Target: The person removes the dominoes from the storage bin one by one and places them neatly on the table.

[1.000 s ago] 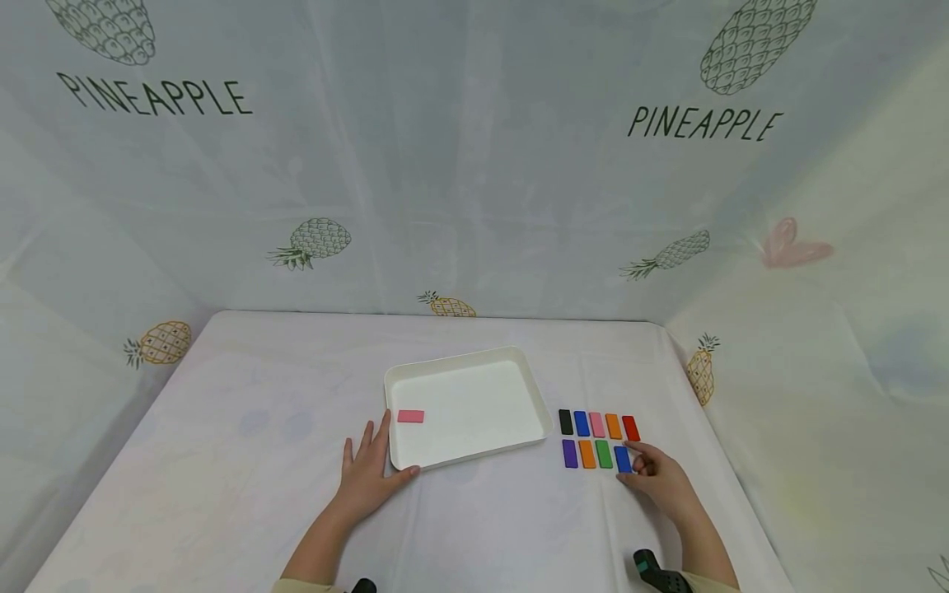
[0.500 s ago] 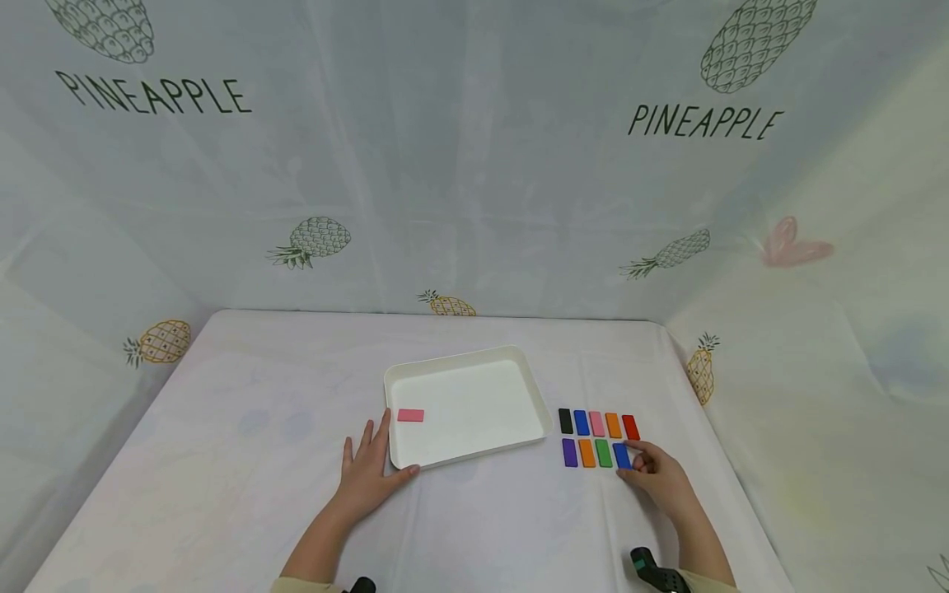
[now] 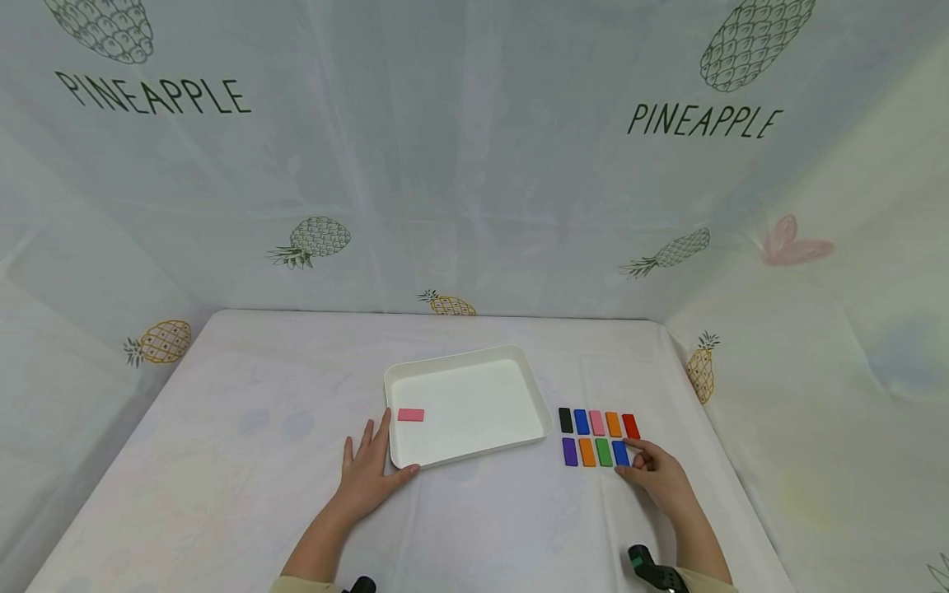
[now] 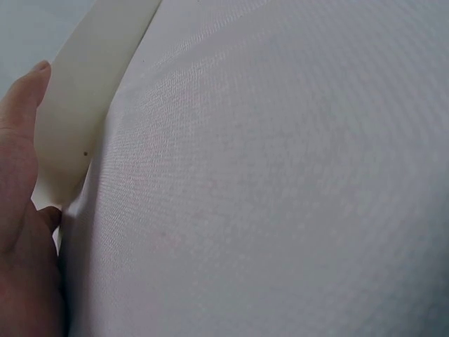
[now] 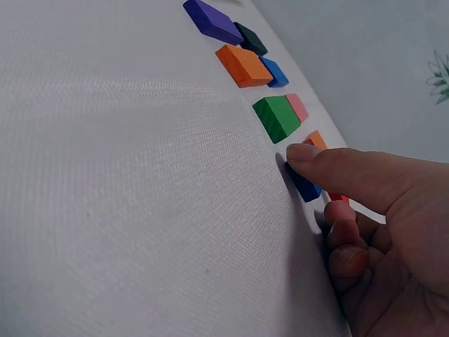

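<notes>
At the near left corner of a white tray (image 3: 474, 449), my left hand (image 3: 365, 484) has its fingers spread, index finger at the left side and thumb at the front wall. A pink block (image 3: 411, 415) lies inside the tray. To the right, my right hand (image 3: 657, 476) pinches a blue block (image 3: 620, 453) between thumb and index finger, at the right end of the near row. The right wrist view shows the thumb (image 5: 337, 168) on the near end of the blue block (image 5: 303, 184), which is low at the cloth; the other fingers are curled.
Beside the held block lie green (image 3: 603, 452), orange (image 3: 586, 452) and purple (image 3: 569, 451) blocks. Behind them runs a row of black (image 3: 566, 420), blue (image 3: 582, 422), pink (image 3: 596, 422), orange (image 3: 613, 424) and red (image 3: 630, 426) blocks. A white cloth (image 3: 489, 527) covers the table.
The blue block in my right hand has shifted slightly away and to the left, nearer the green block. My right hand moved a little with it. The left hand and tray stay put.
</notes>
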Available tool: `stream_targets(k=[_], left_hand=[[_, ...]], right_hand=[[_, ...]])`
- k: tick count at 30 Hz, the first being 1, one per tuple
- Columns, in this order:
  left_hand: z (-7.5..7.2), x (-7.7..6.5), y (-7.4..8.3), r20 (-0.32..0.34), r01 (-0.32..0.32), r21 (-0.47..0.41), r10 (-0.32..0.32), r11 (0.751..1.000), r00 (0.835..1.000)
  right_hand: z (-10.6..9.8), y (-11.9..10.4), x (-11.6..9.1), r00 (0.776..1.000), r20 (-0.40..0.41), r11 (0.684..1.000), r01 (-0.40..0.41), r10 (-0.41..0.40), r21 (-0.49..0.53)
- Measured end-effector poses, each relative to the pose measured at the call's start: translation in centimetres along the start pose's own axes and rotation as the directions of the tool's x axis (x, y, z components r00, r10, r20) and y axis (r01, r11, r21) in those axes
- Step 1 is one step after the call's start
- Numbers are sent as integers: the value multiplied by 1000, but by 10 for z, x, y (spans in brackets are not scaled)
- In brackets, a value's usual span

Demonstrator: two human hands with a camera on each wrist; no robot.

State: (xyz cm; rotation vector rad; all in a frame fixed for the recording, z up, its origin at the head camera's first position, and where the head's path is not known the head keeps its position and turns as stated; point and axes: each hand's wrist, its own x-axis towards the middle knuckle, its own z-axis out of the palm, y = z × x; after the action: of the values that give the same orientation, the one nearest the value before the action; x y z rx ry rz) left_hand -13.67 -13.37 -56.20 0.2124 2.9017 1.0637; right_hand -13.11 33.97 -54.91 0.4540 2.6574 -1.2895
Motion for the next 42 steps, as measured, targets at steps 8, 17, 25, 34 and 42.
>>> stream_targets(k=[8, 17, 25, 34, 42], left_hand=[[1, 1, -2, -7, -7, 3, 7, 1000, 1000], [0, 1, -1, -31, -21, -3, 21, 1000, 999], [-1, 1, 0, -12, -10, -2, 10, 1000, 1000], [-1, -3, 1, -20, -19, -20, 19, 1000, 1000], [-2, 0, 0, -6, -12, -7, 12, 1000, 1000]], right_hand=[[0, 0, 0, 1000, 4, 1000, -4, 4, 7], [-1, -2, 0, 1000, 9, 1000, -2, 2, 3], [-4, -4, -1, 1000, 15, 1000, 8, -8, 9], [-2, -19, -6, 1000, 8, 1000, 16, -16, -10], [15, -52, -15, 989, 13, 989, 147, -147, 5]])
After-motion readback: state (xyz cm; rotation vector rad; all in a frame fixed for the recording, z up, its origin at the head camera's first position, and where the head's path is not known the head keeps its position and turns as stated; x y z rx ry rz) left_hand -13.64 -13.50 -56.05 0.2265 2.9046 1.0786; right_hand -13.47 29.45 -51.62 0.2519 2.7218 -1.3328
